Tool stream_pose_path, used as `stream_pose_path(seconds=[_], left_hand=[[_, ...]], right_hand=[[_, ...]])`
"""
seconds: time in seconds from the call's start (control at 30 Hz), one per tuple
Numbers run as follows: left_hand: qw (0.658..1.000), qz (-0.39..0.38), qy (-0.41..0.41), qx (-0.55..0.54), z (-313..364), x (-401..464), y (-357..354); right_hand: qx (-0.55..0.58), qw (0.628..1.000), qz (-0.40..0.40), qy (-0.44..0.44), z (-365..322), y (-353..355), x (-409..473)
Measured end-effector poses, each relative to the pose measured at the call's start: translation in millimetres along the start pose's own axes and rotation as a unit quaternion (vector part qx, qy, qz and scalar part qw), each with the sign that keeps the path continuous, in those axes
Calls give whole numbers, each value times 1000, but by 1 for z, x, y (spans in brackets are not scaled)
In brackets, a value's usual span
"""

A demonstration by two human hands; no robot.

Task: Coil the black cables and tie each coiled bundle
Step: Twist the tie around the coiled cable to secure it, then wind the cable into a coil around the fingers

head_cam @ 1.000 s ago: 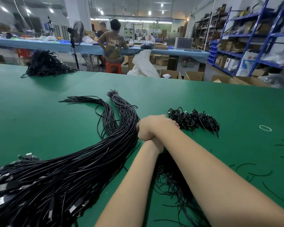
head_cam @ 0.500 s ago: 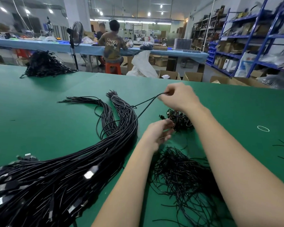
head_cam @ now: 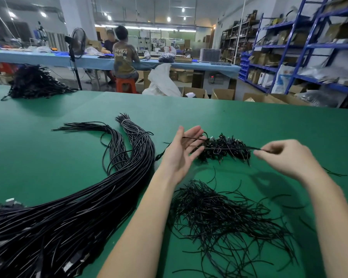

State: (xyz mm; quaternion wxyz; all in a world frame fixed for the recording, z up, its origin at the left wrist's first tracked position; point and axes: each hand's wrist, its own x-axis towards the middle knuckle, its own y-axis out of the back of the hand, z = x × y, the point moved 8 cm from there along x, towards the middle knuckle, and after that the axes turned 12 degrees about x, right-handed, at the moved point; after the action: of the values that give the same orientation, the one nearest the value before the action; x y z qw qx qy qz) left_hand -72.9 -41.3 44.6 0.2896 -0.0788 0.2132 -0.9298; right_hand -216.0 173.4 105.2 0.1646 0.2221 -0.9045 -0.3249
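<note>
Black cable [head_cam: 225,148], one strand, stretched taut between both hands above the green surface [head_cam: 269,125]. Right hand [head_cam: 285,157] has fingers [head_cam: 269,150] curled, pinching the strand's end at thumb and forefinger; slightly motion-blurred. Left hand [head_cam: 182,149] palm up, fingers [head_cam: 193,133] straight and spread wide, strand lying across them, not gripped; the strand trails off the hand's left side down toward the surface. Directly under the taut strand, touching the surface, a small pile of coiled tied bundles [head_cam: 227,151], just beyond the left fingertips. Nearer the person, between the two forearms, a loose heap of thin black tie wires [head_cam: 225,221], a few strays scattered to the right. Left of the left forearm, a big sheaf of long uncoiled cables [head_cam: 78,213] sweeping from the bottom-left corner up to mid surface, splitting into two tails, the right tail banded near its tip with a pale tie. Far left on the surface, well apart, another dark cable heap [head_cam: 34,83]. Beyond the surface edge: standing fan [head_cam: 76,43], seated person [head_cam: 125,61] on an orange stool at a blue bench, cardboard boxes [head_cam: 221,94], blue shelving [head_cam: 301,47] at right.
</note>
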Motion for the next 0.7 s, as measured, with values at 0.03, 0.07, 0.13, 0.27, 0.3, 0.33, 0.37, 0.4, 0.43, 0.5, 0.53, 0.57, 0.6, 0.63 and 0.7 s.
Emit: stream_pose_path(seconds=[0.03,0.07,0.13,0.27,0.3,0.33,0.37,0.4,0.43,0.5,0.53,0.57,0.6,0.63,0.7], left_hand=[[1000,9,1,-1,-3,1,-1],[1000,13,1,6,-7,2,-3],[999,14,-2,37,-12,3,-11],[988,-53,-15,142,-24,0,-35],[986,-69,-15,153,-27,-1,-39],[985,-79,-12,154,-30,-1,-41],[986,-83,-9,147,-30,-1,-42],[988,-78,-6,132,-30,-1,-41],[992,-67,-3,111,-28,0,-38],[996,-48,1,69,-25,3,-33],[998,-47,5,51,-24,3,-33],[998,-48,9,28,-24,4,-34],[999,-52,14,-1,-25,4,-36],[998,-54,18,-30,-26,3,-37],[995,-69,23,-72,-25,1,-40]], right_hand=[[-16,999,-17,-26,15,-1,-5],[-46,997,-39,-57,28,-3,-10],[-155,979,-100,-90,41,-13,-21],[-67,987,-126,80,-5,-53,-35],[6,985,-134,108,-18,-65,-39],[70,979,-149,121,-28,-77,-42],[121,971,-164,127,-36,-87,-45],[156,964,-167,138,-40,-92,-46],[171,961,-162,148,-41,-93,-47],[173,958,-170,150,-35,-94,-48],[170,957,-188,144,-31,-97,-49],[167,954,-206,137,-27,-99,-50],[160,953,-220,134,-24,-102,-51],[153,952,-229,133,-22,-103,-51],[155,948,-250,125,-17,-105,-50]])
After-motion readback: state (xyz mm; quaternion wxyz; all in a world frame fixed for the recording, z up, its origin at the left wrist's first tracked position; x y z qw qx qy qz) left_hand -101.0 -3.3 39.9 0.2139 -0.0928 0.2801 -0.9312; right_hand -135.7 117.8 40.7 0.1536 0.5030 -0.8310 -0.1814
